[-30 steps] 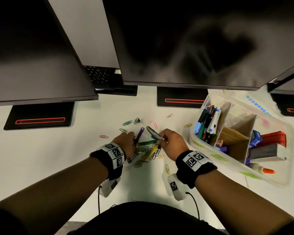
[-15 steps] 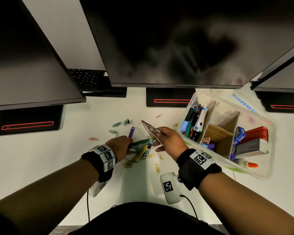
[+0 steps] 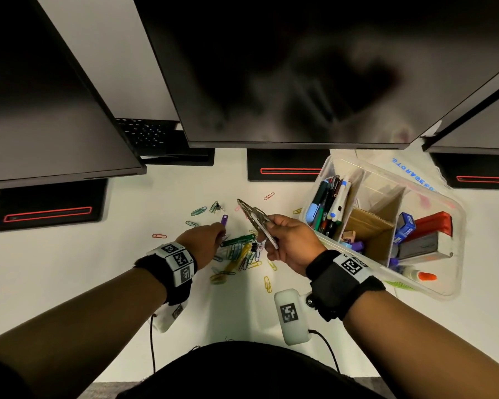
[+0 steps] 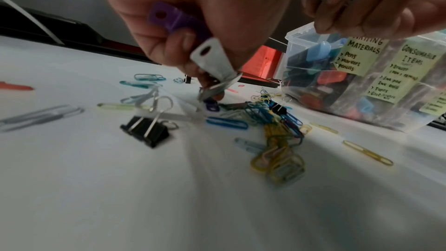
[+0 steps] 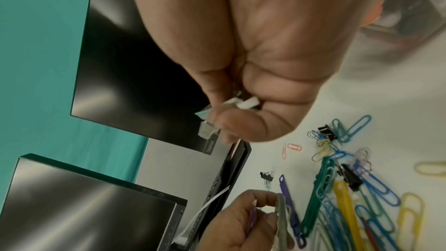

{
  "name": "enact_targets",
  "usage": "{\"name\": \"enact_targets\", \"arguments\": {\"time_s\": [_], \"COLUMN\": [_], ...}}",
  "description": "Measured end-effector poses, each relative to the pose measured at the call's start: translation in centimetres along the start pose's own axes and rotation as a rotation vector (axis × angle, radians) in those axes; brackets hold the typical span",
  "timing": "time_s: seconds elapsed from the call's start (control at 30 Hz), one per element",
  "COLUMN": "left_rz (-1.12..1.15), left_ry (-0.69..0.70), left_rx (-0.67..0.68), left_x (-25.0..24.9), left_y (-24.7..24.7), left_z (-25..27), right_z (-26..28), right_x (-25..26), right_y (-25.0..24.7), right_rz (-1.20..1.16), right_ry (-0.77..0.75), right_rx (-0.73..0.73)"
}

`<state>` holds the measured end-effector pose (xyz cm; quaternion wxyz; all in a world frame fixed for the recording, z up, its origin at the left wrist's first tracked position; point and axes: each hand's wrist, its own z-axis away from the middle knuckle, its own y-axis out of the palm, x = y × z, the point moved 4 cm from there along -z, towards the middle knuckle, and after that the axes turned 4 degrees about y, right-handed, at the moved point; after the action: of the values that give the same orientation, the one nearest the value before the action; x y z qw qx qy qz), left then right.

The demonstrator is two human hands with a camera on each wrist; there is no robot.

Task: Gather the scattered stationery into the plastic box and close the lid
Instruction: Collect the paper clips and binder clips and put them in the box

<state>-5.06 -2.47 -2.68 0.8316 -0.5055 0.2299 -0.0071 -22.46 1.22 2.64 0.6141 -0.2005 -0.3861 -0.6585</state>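
Observation:
Several coloured paper clips and plastic fastener strips lie in a pile (image 3: 242, 254) on the white desk. My left hand (image 3: 221, 233) reaches into the pile's left side and pinches a purple strip (image 3: 224, 219) and a silver strip (image 4: 212, 60). Just above the pile, my right hand (image 3: 268, 234) grips a bundle of flat metal strips (image 3: 254, 217). The clear plastic box (image 3: 455, 220) stands open to the right, with pens (image 3: 329, 203), a cardboard divider and a red stapler inside. A black binder clip (image 4: 144, 133) lies near my left hand.
Three dark monitors overhang the back of the desk, on black stands with red lines (image 3: 46, 213). The box's clear lid (image 3: 412, 174) with blue lettering lies behind it. Loose clips (image 3: 159, 236) are scattered left and behind the pile. A keyboard (image 3: 144, 135) sits at the back.
My right hand has lifted its bundle of metal strips off the pile and turned it upward. The left hand stays at the pile with the purple strip.

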Motion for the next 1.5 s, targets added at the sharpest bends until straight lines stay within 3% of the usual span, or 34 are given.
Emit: {"name": "enact_targets", "arguments": {"time_s": [0.13,0.23,0.3,0.4,0.47,0.57,0.73,0.8,0.87,0.93,1.03,1.2,1.33,1.5], "left_rz": [0.005,0.017,0.019,0.072,0.201,0.467,1.262,1.349,1.407,1.472,1.563,1.295,1.057,1.191], "left_ry": [-0.003,0.008,-0.004,-0.042,-0.064,-0.082,-0.313,-0.323,-0.352,-0.398,-0.441,-0.431,-0.463,-0.407], "left_rx": [0.028,0.017,-0.001,-0.005,-0.036,-0.070,0.004,0.018,0.005,-0.002,-0.003,-0.033,-0.023,0.022], "left_x": [0.2,0.1,0.0,-0.5,-0.8,-1.2,-1.7,-1.7,-1.2,-0.6,0.4,3.2,5.0,4.3], "left_y": [0.0,-0.2,-0.3,-0.4,-0.5,-0.6,-0.6,-0.7,-0.8,-0.7,-0.9,-1.4,-1.7,-2.3], "left_z": [-0.3,-0.5,-0.6,-0.8,-1.0,-1.4,-0.5,-0.2,0.1,0.3,1.0,1.9,2.0,1.5], "right_z": [1.0,2.4,3.6,5.7,6.9,7.8,7.1,6.6,6.4,5.5,2.3,-4.8,-7.5,-8.9], "right_x": [1.2,4.0,6.4,9.3,10.2,10.1,9.3,9.6,10.2,10.0,7.4,0.0,-2.4,-3.1], "right_y": [0.0,-1.5,-4.1,-9.7,-13.0,-14.6,-14.5,-13.2,-10.1,-6.2,-0.4,2.9,3.8,4.4], "right_rz": [0.037,0.033,0.132,0.485,0.690,1.033,0.921,0.931,0.942,0.998,1.205,1.458,1.594,1.687], "right_ry": [-0.056,-0.152,-0.249,-0.297,-0.213,-0.007,0.054,-0.009,-0.165,-0.283,-0.345,-0.153,-0.120,-0.160], "right_rx": [-0.010,-0.112,-0.295,-0.719,-0.867,-0.858,-0.913,-0.908,-0.866,-0.719,-0.428,-0.159,-0.097,-0.112]}}
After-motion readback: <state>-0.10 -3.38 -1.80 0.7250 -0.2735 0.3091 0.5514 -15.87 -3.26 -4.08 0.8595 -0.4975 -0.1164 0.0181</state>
